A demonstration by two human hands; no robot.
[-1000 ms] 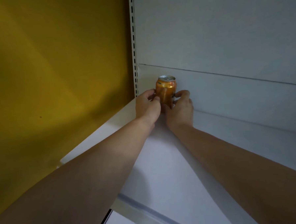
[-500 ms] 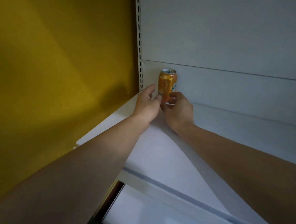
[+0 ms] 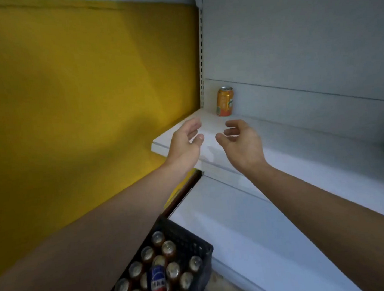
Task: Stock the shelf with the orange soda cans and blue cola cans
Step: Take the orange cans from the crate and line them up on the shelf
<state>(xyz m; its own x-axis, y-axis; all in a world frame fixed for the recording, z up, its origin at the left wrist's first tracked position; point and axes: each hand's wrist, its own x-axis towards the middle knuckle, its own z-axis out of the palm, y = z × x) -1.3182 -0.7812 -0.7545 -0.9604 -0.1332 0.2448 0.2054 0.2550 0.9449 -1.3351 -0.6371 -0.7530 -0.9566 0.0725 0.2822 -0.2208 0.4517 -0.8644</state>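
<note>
Both hands, left hand (image 3: pixel 184 143) and right hand (image 3: pixel 242 142), have let go, fingers open and empty, leaving the light, smooth orange soda can (image 3: pixel 224 101) standing in the shelf's (image 3: pixel 297 139) back corner, best held round its sides.

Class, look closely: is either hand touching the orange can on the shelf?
No. The orange can stands alone at the shelf's back corner, while the left hand and right hand hover open in front of it.

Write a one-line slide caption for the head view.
Both open hands hover before an orange soda can upright on the white shelf.
</note>
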